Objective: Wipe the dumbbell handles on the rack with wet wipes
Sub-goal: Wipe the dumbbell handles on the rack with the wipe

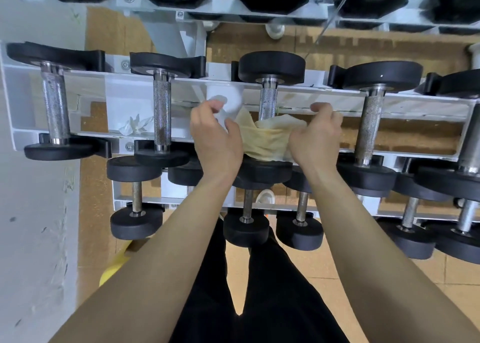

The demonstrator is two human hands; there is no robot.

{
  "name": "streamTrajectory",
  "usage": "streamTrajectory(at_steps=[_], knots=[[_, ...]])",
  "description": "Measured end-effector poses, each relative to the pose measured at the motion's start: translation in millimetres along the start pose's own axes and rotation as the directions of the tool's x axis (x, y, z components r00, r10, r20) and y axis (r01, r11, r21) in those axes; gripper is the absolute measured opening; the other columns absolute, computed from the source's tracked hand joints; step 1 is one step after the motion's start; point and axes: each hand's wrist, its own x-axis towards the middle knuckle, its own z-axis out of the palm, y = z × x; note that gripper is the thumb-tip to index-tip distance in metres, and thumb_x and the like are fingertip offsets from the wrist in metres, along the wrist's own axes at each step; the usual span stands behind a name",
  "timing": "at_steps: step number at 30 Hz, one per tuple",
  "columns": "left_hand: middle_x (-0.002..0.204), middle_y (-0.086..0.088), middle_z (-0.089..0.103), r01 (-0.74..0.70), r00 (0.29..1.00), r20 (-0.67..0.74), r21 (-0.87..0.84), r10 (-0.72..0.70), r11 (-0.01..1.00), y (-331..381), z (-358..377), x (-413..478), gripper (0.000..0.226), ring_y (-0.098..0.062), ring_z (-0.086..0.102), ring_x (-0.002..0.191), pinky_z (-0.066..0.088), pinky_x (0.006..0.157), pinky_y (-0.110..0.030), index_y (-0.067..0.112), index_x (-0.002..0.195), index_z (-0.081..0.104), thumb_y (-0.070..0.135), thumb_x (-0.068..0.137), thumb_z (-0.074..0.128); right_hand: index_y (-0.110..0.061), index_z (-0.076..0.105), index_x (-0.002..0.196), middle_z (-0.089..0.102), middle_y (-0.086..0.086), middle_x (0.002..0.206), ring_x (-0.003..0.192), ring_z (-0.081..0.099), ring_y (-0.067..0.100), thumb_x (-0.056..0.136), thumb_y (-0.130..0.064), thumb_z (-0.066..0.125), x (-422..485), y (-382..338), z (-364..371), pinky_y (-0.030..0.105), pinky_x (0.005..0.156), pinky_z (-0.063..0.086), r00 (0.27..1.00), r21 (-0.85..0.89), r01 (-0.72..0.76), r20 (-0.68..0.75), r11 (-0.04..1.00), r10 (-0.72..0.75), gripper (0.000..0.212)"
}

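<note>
A pale yellow, crumpled wet wipe (265, 140) is held bunched round the near end of the knurled steel handle (268, 101) of the third dumbbell on the white metal rack (124, 93). Its left edge is pinched by the curled left hand (215, 137) and its right end is gripped by the curled right hand (315, 135). The task is judged partway done: a crumpled white wipe (135, 125), perhaps spent, lies at 9 o'clock of the left hand, while the neighbouring steel handle (368, 129) at 3 o'clock and the lower row of small dumbbells (248, 202) at 6 o'clock probably remain.
</note>
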Motion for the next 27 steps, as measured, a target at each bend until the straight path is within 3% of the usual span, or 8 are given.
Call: streamTrajectory(at_steps=[3, 6, 10, 14, 17, 19, 23, 27], knots=[[0.113, 0.007, 0.061, 0.208, 0.930, 0.312, -0.013, -0.194, 0.978, 17.7, -2.6, -20.3, 0.023, -0.013, 0.060, 0.105, 0.048, 0.084, -0.023, 0.021, 0.116, 0.055, 0.022, 0.095, 0.060, -0.012, 0.054, 0.114, 0.052, 0.005, 0.117, 0.101, 0.050, 0.018, 0.088, 0.001, 0.052, -13.9, -0.8, 0.0, 0.022, 0.086, 0.040, 0.996, 0.229, 0.022, -0.084, 0.973, -0.003, 0.029], [0.107, 0.004, 0.062, 0.193, 0.789, 0.559, 0.170, -0.256, 0.966, 29.1, 16.1, -18.1, 0.045, -0.017, 0.059, 0.096, 0.044, 0.076, -0.029, 0.013, 0.123, 0.054, 0.043, 0.091, 0.066, -0.019, 0.053, 0.106, 0.055, 0.003, 0.113, 0.097, 0.053, 0.011, 0.094, -0.004, 0.049, -29.8, -6.8, 17.3, 0.017, 0.084, 0.042, 0.992, 0.453, -0.086, -0.044, 0.887, 0.119, 0.019], [0.105, -0.004, 0.070, 0.263, 0.703, 0.636, 0.185, -0.319, 0.947, 34.1, 43.0, 7.0, 0.042, -0.020, 0.067, 0.094, 0.052, 0.076, -0.028, 0.007, 0.115, 0.064, 0.035, 0.086, 0.078, -0.020, 0.056, 0.101, 0.060, 0.002, 0.108, 0.098, 0.056, 0.012, 0.095, -0.008, 0.050, -33.3, -10.8, 33.8, 0.026, 0.087, 0.045, 0.951, 0.622, -0.125, -0.147, 0.773, 0.272, 0.015], [0.086, -0.004, 0.070, 0.623, 0.624, 0.632, -0.048, -0.460, 0.780, 40.0, 56.2, 18.6, 0.032, -0.009, 0.064, 0.065, 0.051, 0.048, -0.016, 0.007, 0.103, 0.068, 0.016, 0.079, 0.085, -0.019, 0.057, 0.099, 0.061, 0.003, 0.105, 0.098, 0.056, 0.016, 0.097, -0.012, 0.048, -31.5, -8.0, 36.9, 0.032, 0.089, 0.047, 0.936, 0.639, -0.139, -0.166, 0.756, 0.312, 0.011], [0.090, -0.006, 0.075, 0.715, 0.576, 0.671, -0.136, -0.468, 0.686, 45.0, 63.2, 33.1, 0.041, -0.019, 0.074, 0.076, 0.059, 0.056, -0.026, 0.006, 0.109, 0.069, 0.016, 0.074, 0.088, -0.019, 0.057, 0.100, 0.060, 0.001, 0.107, 0.100, 0.056, 0.015, 0.098, -0.014, 0.049, -28.5, -6.0, 38.6, 0.031, 0.090, 0.046, 0.933, 0.627, -0.159, -0.158, 0.762, 0.324, 0.010], [0.093, -0.006, 0.076, 0.711, 0.593, 0.675, -0.182, -0.439, 0.679, 48.9, 64.8, 41.7, 0.044, -0.024, 0.075, 0.084, 0.063, 0.070, -0.038, 0.007, 0.109, 0.069, 0.018, 0.071, 0.089, -0.018, 0.058, 0.101, 0.060, 0.000, 0.108, 0.100, 0.056, 0.014, 0.098, -0.014, 0.049, -27.1, -4.5, 39.6, 0.027, 0.089, 0.045, 0.932, 0.623, -0.164, -0.155, 0.765, 0.327, 0.010], [0.089, -0.004, 0.071, 0.703, 0.627, 0.659, -0.250, -0.415, 0.666, 51.9, 67.5, 49.3, 0.035, -0.023, 0.070, 0.085, 0.061, 0.085, -0.040, 0.011, 0.101, 0.067, 0.024, 0.076, 0.088, -0.017, 0.058, 0.102, 0.060, -0.001, 0.107, 0.097, 0.054, 0.006, 0.098, -0.013, 0.049, -27.4, -3.0, 40.3, 0.017, 0.084, 0.041, 0.935, 0.617, -0.165, -0.149, 0.770, 0.320, 0.011], [0.091, 0.004, 0.070, 0.517, 0.734, 0.601, -0.194, -0.316, 0.834, 41.5, 65.2, 35.5, 0.024, -0.012, 0.069, 0.085, 0.057, 0.074, -0.022, 0.016, 0.104, 0.065, 0.026, 0.087, 0.078, -0.016, 0.058, 0.100, 0.060, 0.001, 0.106, 0.092, 0.053, 0.001, 0.099, -0.012, 0.048, -27.1, -2.3, 39.8, 0.008, 0.079, 0.038, 0.940, 0.615, -0.151, -0.152, 0.774, 0.304, 0.012]])
